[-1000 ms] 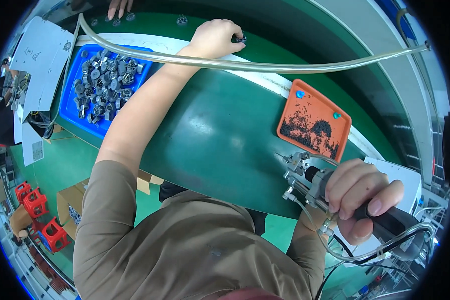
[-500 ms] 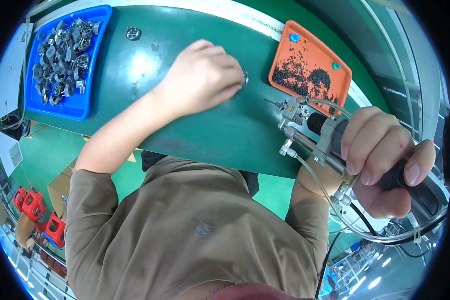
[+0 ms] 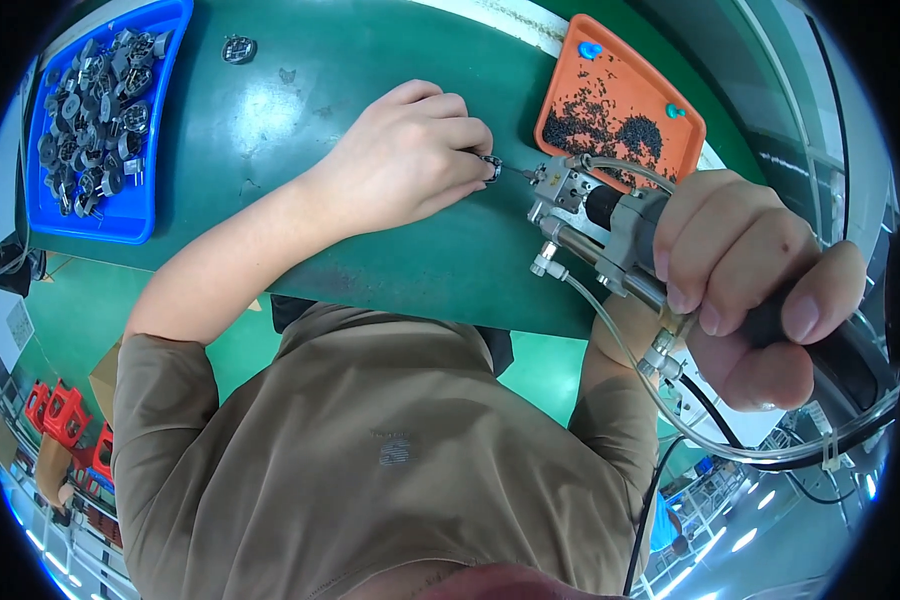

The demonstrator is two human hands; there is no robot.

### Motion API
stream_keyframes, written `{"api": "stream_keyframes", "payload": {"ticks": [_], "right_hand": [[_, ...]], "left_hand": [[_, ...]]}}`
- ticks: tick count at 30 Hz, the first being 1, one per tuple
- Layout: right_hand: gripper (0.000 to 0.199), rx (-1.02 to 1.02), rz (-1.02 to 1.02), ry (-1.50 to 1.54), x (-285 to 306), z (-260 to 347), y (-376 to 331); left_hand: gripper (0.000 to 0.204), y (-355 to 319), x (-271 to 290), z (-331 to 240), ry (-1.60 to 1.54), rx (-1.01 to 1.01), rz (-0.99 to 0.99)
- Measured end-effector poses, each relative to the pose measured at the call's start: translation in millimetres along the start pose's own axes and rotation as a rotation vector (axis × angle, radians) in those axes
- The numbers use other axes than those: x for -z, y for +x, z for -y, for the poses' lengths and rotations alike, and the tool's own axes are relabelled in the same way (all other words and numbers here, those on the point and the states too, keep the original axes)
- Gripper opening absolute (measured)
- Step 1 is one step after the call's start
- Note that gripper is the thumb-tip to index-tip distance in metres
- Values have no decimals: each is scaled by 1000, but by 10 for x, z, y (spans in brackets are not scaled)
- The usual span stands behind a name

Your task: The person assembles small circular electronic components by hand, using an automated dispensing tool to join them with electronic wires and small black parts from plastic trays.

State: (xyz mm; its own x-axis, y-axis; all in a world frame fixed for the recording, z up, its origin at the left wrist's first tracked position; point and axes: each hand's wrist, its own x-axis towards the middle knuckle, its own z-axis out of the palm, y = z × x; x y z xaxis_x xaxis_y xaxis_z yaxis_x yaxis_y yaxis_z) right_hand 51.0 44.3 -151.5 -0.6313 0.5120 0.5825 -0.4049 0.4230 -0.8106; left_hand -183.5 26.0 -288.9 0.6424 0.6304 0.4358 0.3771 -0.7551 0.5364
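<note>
My left hand point(image 3: 415, 160) has its fingers closed on a small round part point(image 3: 491, 168), dark with metal bits; most of it is hidden by the fingers. In my right hand point(image 3: 760, 285) is an air-powered screwdriver point(image 3: 625, 235) with a black handle, a metal head and hoses. Its thin tip points left and reaches the part, or very nearly; contact is too small to tell. An orange tray point(image 3: 660, 95) of tiny black screws lies just beyond the screwdriver's head. One similar loose part point(image 3: 238, 49) rests on the green table at the far left.
A blue tray point(image 3: 167, 130) heaped with grey, pronged parts stands on the left of the green table point(image 3: 390, 270). Two small blue-green pieces sit in the orange tray. Clear and black hoses point(image 3: 710, 445) loop below my right hand. Red stools point(image 3: 65, 412) stand on the floor at left.
The screwdriver has moved left and slightly up, bringing its tip to the part in my left hand. My left hand stays closed on the part. The whole view has shifted slightly.
</note>
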Motion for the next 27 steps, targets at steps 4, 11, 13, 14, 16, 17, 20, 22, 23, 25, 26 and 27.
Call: {"api": "stream_keyframes", "payload": {"ticks": [4,11,13,14,16,17,20,22,23,25,26,27], "right_hand": [[36,15,-4,-9,-15,-55,21],[35,3,12,-6,-30,-75,14],[34,24,21,-26,-25,-95,20],[34,25,24,-24,-20,-97,25],[34,12,35,-41,-13,-78,32],[34,12,36,-39,-12,-74,35],[34,13,31,-34,-43,-93,39],[34,6,3,-48,-49,-73,25],[34,5,4,-48,-51,-76,34],[35,12,4,-59,-52,-79,37],[35,11,5,-58,-54,-71,35],[35,0,2,-61,-62,-61,32]], "left_hand": [[11,-13,-9,22,-23,10,3],[11,-27,-17,3,-30,11,-6],[10,-36,-17,9,-30,17,-8],[10,-38,-18,12,-28,20,-10],[10,-37,-21,11,-30,19,-15],[10,-29,-24,11,-29,22,-16],[10,-37,-10,14,-17,23,-4],[10,-23,-19,14,-31,24,3],[10,-27,-11,18,-31,25,3],[11,-38,-8,14,-18,26,12],[11,-38,-9,10,-19,28,11],[11,-40,-8,9,-18,29,16]]}}
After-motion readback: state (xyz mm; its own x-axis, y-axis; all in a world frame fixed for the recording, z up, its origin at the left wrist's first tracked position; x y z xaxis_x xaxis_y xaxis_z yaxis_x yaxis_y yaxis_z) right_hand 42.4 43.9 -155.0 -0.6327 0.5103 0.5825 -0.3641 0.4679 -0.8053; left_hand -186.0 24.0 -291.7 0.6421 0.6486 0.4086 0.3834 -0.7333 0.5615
